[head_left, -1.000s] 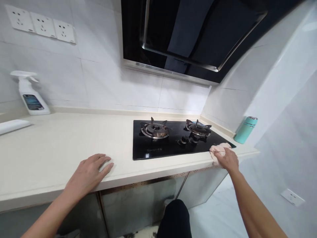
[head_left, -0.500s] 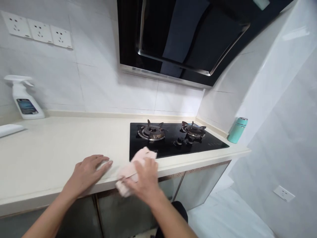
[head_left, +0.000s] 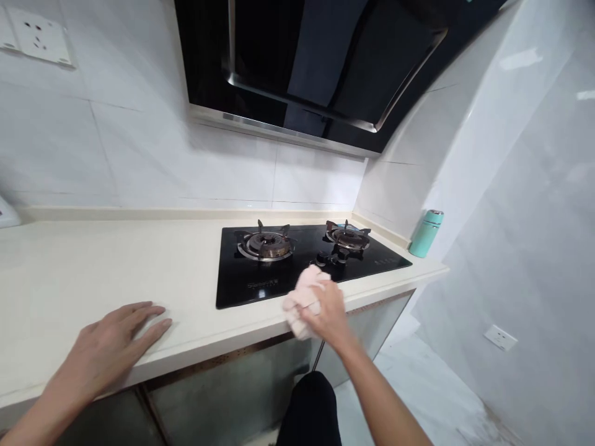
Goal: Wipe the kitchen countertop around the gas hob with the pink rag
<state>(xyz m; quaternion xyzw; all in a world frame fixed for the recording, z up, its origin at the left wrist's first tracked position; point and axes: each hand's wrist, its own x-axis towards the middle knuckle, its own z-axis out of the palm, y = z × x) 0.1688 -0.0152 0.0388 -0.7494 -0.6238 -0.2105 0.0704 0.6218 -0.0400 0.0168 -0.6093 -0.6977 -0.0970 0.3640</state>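
The person's right hand (head_left: 328, 306) is closing its fingers around a soft, crumpled, pale pink cloth (head_left: 304, 298), and part of that grip is hiding from view. The cloth is covering a bit of the front rim of a flat, shiny, black glass stove (head_left: 381, 264), and its lower end is hanging past the front edge of the long, cream-white, smooth surface (head_left: 93, 266). The left hand (head_left: 118, 337) is lying palm down near the front edge of the surface, well apart from the cloth. It is staying open and loose, with its fingers a little bent and only the surface under it. Two round, dark metal burners (head_left: 267, 245) with pointy stands are sitting on the stove, one on the left and one on the right. Two small, round, black knobs (head_left: 322, 258) are sticking up between the burners and the cloth. A tall, round, mint-green bottle (head_left: 425, 235) with a silvery top is standing at the right end of the surface, near the wall. A big, shiny, black hood (head_left: 264, 62) with a silver bottom edge is hanging over the stove.
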